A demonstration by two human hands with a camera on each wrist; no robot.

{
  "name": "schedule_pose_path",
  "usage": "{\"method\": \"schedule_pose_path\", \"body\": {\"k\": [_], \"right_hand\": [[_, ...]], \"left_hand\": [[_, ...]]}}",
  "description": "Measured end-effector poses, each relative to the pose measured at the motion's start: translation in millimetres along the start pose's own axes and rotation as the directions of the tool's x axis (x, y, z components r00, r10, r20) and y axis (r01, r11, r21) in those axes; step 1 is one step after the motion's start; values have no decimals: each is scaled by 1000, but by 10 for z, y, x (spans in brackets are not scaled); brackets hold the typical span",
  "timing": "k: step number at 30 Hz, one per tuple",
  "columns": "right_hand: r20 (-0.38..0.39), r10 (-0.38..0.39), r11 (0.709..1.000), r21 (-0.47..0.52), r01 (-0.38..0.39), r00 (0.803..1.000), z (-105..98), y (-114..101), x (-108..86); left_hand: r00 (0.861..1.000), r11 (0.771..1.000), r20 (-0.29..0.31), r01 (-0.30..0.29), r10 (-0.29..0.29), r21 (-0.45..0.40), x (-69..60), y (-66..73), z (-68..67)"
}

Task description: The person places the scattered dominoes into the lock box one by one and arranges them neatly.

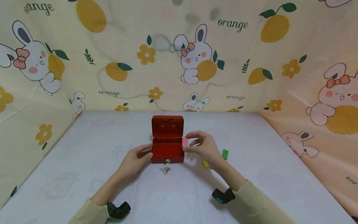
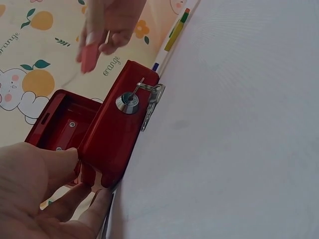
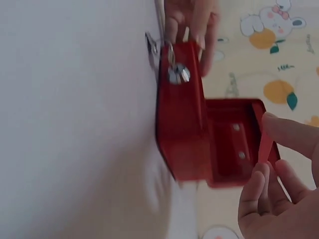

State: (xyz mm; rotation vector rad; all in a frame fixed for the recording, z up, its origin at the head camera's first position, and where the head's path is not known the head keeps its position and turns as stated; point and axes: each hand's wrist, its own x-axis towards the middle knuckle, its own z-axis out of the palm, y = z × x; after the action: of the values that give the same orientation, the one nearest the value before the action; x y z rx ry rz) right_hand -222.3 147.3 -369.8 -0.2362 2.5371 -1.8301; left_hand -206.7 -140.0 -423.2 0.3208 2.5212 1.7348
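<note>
A red metal cash box (image 1: 167, 160) stands on the table with its lid (image 1: 167, 126) raised at the back. Keys (image 1: 164, 170) hang from the lock (image 2: 127, 102) on its front. My left hand (image 1: 137, 158) holds the box by its left side, thumb near the front corner. Between thumb and fingers, my right hand (image 1: 202, 145) pinches a small pink block (image 2: 90, 57). The right wrist view shows this pink block (image 3: 265, 147) edge-on, in front of the open lid. It is held at the right side of the box, above the table.
To the right of the box, a green block (image 1: 225, 154) and a yellow block (image 1: 205, 164) lie on the white table, partly behind my right forearm. The left wrist view also shows a blue piece (image 2: 155, 66) there. A patterned cloth (image 1: 167, 71) hangs behind the table.
</note>
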Motion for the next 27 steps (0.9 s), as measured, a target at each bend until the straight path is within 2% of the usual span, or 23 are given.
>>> {"method": "schedule_pose_path", "body": {"k": [6, 9, 14, 17, 22, 27], "right_hand": [[34, 32, 998, 55, -34, 999, 326, -13, 84], [50, 18, 995, 92, -23, 999, 459, -10, 119], [46, -32, 997, 71, 28, 998, 671, -11, 216], [55, -21, 998, 60, 18, 998, 785, -11, 283], [89, 41, 996, 81, -48, 995, 895, -14, 346], [123, 66, 993, 92, -78, 990, 931, -11, 387]], "left_hand": [[1000, 1000, 2, 5, -5, -8, -6, 2, -5], [1000, 1000, 5, 8, -8, -6, -15, 12, -5], [1000, 1000, 14, 0, 0, 3, -24, 20, -19], [1000, 1000, 17, -3, 3, -1, -19, 15, -26], [1000, 1000, 18, -26, 26, -4, -13, 5, -5], [999, 1000, 16, -30, 30, -10, -20, 9, -5]]}}
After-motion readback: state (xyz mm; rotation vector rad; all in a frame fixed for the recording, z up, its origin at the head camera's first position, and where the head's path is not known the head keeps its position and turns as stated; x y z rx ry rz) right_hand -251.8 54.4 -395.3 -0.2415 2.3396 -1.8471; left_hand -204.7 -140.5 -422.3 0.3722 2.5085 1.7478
